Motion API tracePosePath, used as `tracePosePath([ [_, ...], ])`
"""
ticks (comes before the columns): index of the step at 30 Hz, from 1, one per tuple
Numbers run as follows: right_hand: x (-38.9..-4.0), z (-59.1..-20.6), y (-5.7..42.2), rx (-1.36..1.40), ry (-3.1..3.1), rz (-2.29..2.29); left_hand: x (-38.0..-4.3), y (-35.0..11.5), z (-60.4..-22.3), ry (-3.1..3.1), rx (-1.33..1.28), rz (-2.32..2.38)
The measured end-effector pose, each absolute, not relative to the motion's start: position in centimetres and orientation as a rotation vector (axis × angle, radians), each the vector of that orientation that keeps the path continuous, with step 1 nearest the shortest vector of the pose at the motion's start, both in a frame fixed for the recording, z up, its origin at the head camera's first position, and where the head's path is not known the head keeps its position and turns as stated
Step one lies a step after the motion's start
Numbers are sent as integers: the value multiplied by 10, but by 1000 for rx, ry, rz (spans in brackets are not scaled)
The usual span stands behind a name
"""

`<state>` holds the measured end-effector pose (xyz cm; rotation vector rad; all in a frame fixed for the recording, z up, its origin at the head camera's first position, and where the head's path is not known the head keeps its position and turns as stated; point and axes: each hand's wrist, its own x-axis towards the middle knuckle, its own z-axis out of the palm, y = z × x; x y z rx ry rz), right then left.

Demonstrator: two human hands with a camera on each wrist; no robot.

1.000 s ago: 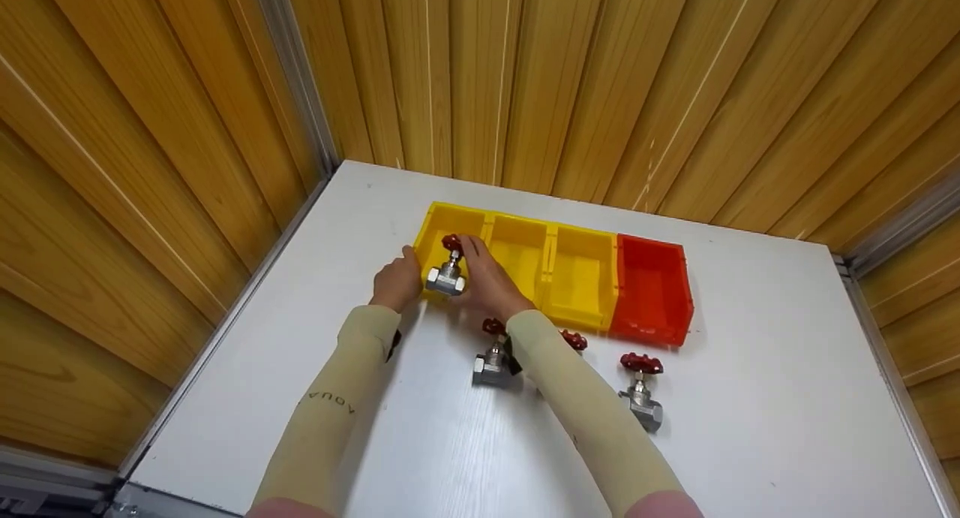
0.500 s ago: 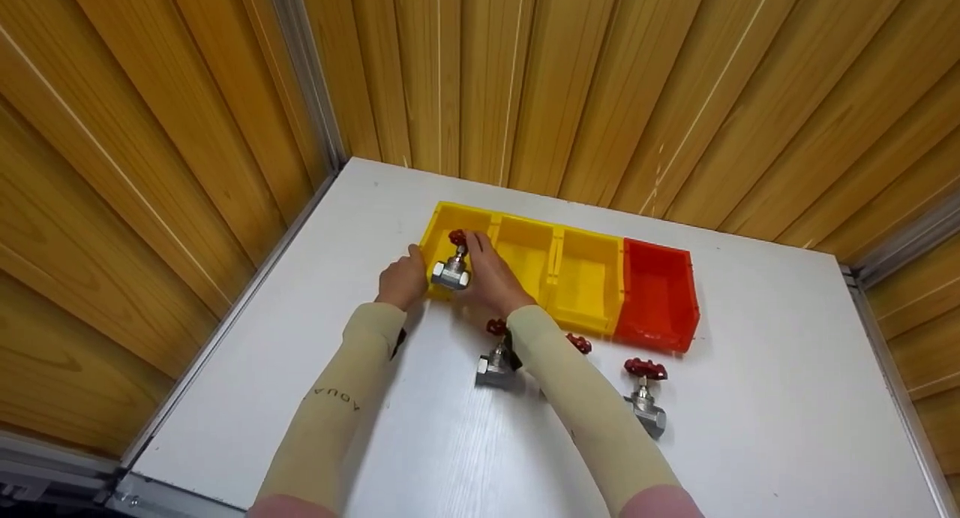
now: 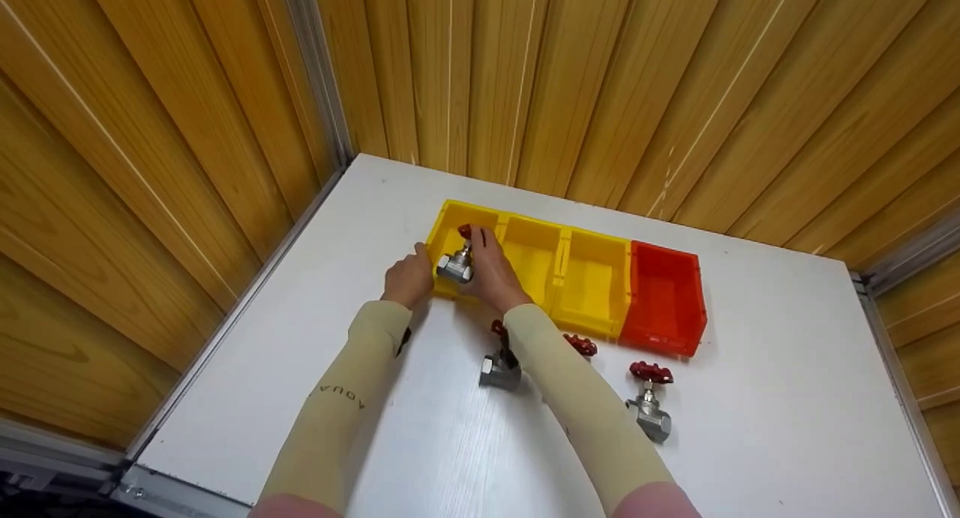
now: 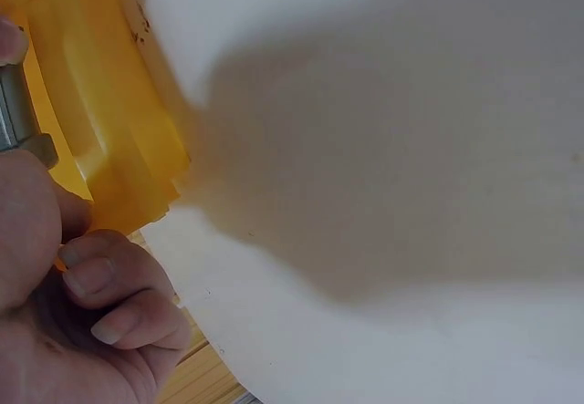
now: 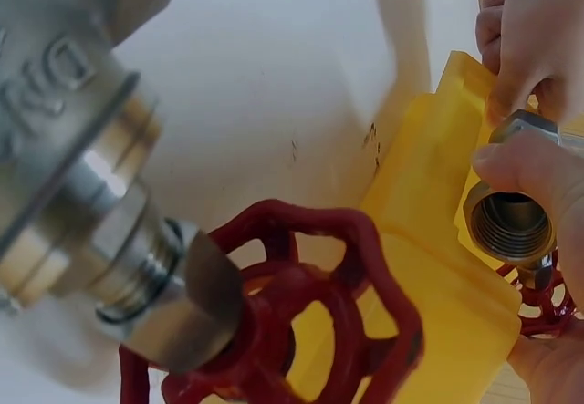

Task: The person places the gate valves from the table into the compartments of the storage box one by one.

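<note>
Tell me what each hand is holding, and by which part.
Right hand: a valve, thumb on its metal body; finger placement unclear. Left hand: the leftmost yellow bin, by its left edge.

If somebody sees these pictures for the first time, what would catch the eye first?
Probably the row of boxes on the table: three yellow ones and a red box at the right end. Next, the valve with a red wheel, held in the right hand at the leftmost yellow box, whose side the left hand grips. Three more valves sit nearer the camera.
</note>
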<state>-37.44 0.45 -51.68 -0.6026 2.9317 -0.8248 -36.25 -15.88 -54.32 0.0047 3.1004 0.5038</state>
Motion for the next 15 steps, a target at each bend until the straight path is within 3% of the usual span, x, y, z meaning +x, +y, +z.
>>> tracePosePath([
  [15,-380,-516,-2,-551,2948,-763,-365,-160,-545,3110,8,532],
])
